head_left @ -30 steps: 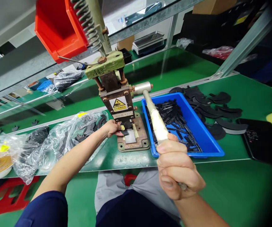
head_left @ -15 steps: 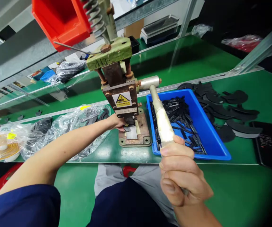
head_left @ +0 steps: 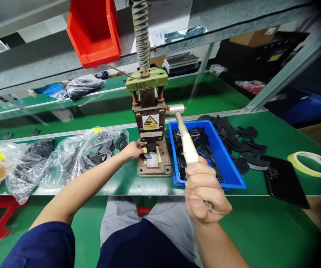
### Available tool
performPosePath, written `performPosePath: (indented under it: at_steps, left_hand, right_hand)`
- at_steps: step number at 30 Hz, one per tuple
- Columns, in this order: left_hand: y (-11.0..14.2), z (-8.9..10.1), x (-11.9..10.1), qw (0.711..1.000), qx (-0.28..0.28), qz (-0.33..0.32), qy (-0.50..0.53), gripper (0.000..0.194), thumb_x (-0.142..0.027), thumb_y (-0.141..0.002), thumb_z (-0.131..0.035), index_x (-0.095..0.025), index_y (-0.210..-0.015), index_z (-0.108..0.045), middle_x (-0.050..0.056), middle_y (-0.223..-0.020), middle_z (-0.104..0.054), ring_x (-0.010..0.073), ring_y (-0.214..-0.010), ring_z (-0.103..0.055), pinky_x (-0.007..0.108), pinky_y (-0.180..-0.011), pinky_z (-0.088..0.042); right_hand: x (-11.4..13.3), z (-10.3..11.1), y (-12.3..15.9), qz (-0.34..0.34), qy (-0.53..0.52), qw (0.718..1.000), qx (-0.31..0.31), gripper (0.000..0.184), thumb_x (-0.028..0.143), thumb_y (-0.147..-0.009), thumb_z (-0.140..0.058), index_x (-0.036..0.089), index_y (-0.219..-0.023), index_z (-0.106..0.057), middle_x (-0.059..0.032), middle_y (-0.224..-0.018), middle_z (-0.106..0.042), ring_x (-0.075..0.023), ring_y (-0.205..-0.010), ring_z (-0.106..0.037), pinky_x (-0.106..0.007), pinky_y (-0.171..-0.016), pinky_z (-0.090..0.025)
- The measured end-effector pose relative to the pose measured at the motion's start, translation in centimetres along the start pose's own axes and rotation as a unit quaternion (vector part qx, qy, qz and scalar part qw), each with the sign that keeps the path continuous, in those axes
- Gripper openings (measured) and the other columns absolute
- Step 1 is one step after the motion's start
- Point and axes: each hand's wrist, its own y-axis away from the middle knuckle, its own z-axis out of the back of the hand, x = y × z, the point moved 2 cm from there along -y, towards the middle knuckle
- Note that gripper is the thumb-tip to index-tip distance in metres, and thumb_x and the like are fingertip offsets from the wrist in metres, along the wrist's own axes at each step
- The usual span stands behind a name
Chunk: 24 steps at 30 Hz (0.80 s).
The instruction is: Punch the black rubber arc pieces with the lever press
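My right hand (head_left: pixel 206 190) is wrapped around the pale lever handle (head_left: pixel 187 143) of a hand press (head_left: pixel 151 111). The lever slopes from the press's right side down toward me. My left hand (head_left: pixel 134 150) pinches a thin dark curved piece (head_left: pixel 147 155) at the press base (head_left: pixel 163 160), just under the punch. Something yellow covers one of its fingertips. The piece lies partly over a light metal plate (head_left: pixel 152 162), and its far end is hidden by the punch and fingers.
Right of the press stands a blue bin (head_left: pixel 234 182) of small black strips, with dark curved pieces (head_left: pixel 241 137) beyond it. A black tablet-like slab (head_left: pixel 283 182) and a tape roll (head_left: pixel 296 165) lie farther right. Clear plastic bags (head_left: pixel 65 160) lie left; a red bin (head_left: pixel 93 56) hangs above.
The view has shifted, bringing the tape roll into sight and showing the press more upright. My left hand stays at the press base with the piece. My right hand keeps its grip on the lever.
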Motion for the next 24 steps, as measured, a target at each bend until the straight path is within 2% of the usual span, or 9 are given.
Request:
performPosePath:
  at_steps: [5, 9, 11, 13, 15, 17, 19, 21, 24]
  left_hand:
    - [0.0, -1.2, 0.9, 0.99, 0.023, 0.017, 0.14, 0.022, -0.011, -0.068, -0.08, -0.013, -0.071, -0.058, -0.005, -0.056, -0.054, 0.0053, -0.048, -0.051, 0.015, -0.048, -0.044]
    - [0.7, -1.6, 1.4, 0.975, 0.034, 0.001, 0.219, 0.026, -0.01, -0.067, -0.08, -0.014, -0.077, -0.055, -0.005, -0.062, -0.059, 0.0081, -0.052, -0.058, 0.021, -0.054, -0.053]
    - [1.4, -1.3, 1.9, 0.967, 0.021, -0.011, 0.254, 0.028, -0.01, -0.066, -0.08, -0.014, -0.078, -0.056, -0.004, -0.063, -0.061, 0.0086, -0.052, -0.058, 0.021, -0.053, -0.053]
    - [2.4, -0.7, 2.5, 0.957, 0.01, -0.03, 0.289, 0.03, -0.011, -0.063, -0.083, -0.013, -0.078, -0.058, -0.003, -0.063, -0.063, 0.0084, -0.051, -0.058, 0.021, -0.051, -0.051]
    - [3.7, 0.0, 3.2, 0.945, 0.017, -0.052, 0.321, 0.032, -0.013, -0.059, -0.085, -0.012, -0.08, -0.061, -0.001, -0.065, -0.066, 0.0088, -0.051, -0.058, 0.02, -0.05, -0.05]
    - [5.2, 0.8, 3.8, 0.936, 0.04, -0.074, 0.341, 0.036, -0.018, -0.056, -0.087, -0.011, -0.083, -0.064, 0.0, -0.068, -0.068, 0.0101, -0.054, -0.06, 0.021, -0.051, -0.05]
    - [6.6, 1.6, 4.4, 0.929, 0.058, -0.098, 0.352, 0.041, -0.023, -0.054, -0.089, -0.011, -0.086, -0.066, 0.001, -0.072, -0.07, 0.0111, -0.058, -0.061, 0.022, -0.053, -0.051]
    - [7.8, 2.3, 4.9, 0.924, 0.074, -0.13, 0.351, 0.043, -0.028, -0.055, -0.09, -0.011, -0.088, -0.069, 0.002, -0.077, -0.071, 0.0118, -0.062, -0.063, 0.023, -0.058, -0.052]
    - [9.3, 2.8, 5.5, 0.923, 0.098, -0.183, 0.323, 0.043, -0.031, -0.059, -0.088, -0.011, -0.093, -0.073, 0.005, -0.086, -0.074, 0.0146, -0.073, -0.066, 0.027, -0.071, -0.054]
  right_hand:
    - [0.7, -0.7, -2.0, 0.062, -0.031, 0.996, -0.055, 0.014, 0.035, -0.087, -0.055, 0.025, -0.077, -0.053, 0.0016, -0.068, -0.054, -0.0203, -0.077, -0.06, -0.055, -0.094, -0.051]
    - [1.7, -1.6, -7.1, 0.136, -0.076, 0.981, -0.117, 0.031, 0.051, -0.086, -0.06, 0.027, -0.105, -0.064, -0.0012, -0.08, -0.06, -0.02, -0.077, -0.061, -0.046, -0.088, -0.054]
    - [2.3, -2.2, -9.8, 0.133, -0.075, 0.98, -0.129, 0.042, 0.056, -0.085, -0.061, 0.03, -0.118, -0.066, -0.0041, -0.094, -0.064, -0.0225, -0.088, -0.064, -0.045, -0.09, -0.055]
    - [2.7, -2.7, -11.3, 0.069, -0.078, 0.987, -0.122, 0.045, 0.05, -0.086, -0.063, 0.034, -0.128, -0.062, -0.0053, -0.117, -0.063, -0.026, -0.114, -0.062, -0.045, -0.102, -0.051]
    - [2.5, -3.1, -10.7, -0.024, -0.078, 0.989, -0.126, 0.047, 0.04, -0.088, -0.061, 0.035, -0.134, -0.056, -0.0052, -0.133, -0.057, -0.0263, -0.13, -0.055, -0.046, -0.107, -0.048]
    - [1.5, -3.6, -8.1, -0.126, -0.059, 0.982, -0.128, 0.045, 0.034, -0.088, -0.061, 0.03, -0.132, -0.055, -0.0073, -0.133, -0.058, -0.0253, -0.125, -0.058, -0.046, -0.101, -0.052]
    - [-0.1, -4.6, -4.4, -0.263, -0.038, 0.962, -0.062, 0.036, 0.038, -0.086, -0.065, 0.024, -0.119, -0.061, -0.0078, -0.119, -0.063, -0.0218, -0.111, -0.062, -0.042, -0.095, -0.055]
    - [-1.8, -6.0, -0.5, -0.452, -0.079, 0.886, 0.068, 0.035, 0.044, -0.085, -0.067, 0.021, -0.111, -0.063, -0.007, -0.113, -0.066, -0.0165, -0.101, -0.062, -0.032, -0.089, -0.055]
    - [-2.7, -8.0, 3.4, -0.584, -0.164, 0.766, 0.211, 0.04, 0.052, -0.083, -0.066, 0.015, -0.1, -0.065, -0.0076, -0.085, -0.069, -0.0148, -0.074, -0.064, -0.026, -0.062, -0.053]
